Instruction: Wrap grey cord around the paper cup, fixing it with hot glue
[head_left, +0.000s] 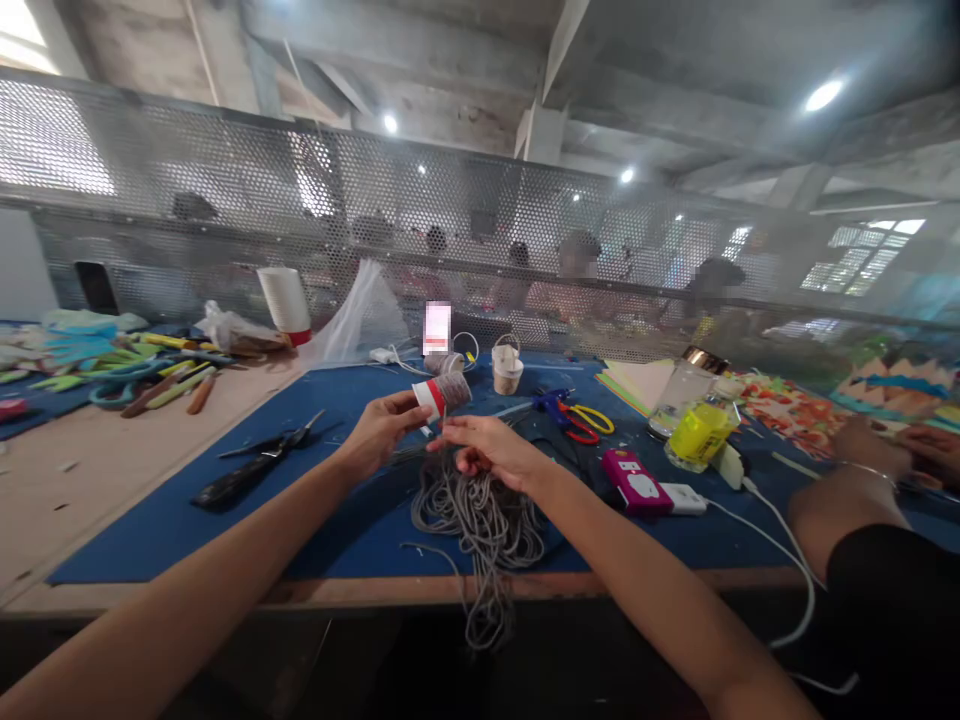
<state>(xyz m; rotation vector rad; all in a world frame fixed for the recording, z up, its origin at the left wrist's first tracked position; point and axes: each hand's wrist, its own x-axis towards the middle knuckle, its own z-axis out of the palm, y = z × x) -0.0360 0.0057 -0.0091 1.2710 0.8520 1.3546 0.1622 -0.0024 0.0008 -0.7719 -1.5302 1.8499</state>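
My left hand (381,432) is closed around the white and red end of a paper cup (433,398), which lies tilted on its side in the air. Grey cord is wound over the cup's other end, at the right. Just below the cup, the fingers of my right hand (491,450) pinch a strand of grey cord; the exact grip is partly hidden. Under both hands a loose heap of grey cord (487,520) spreads over the blue mat (300,540), and some of it hangs over the table's front edge.
Black pliers (259,465) lie at left, red-and-yellow-handled scissors (589,420) at right. Behind stand a small basket-like cup (508,370), a lit phone (437,328) and stacked cups (283,300). A pink power strip (636,482), jars (701,430) and another person's arm (840,500) are right.
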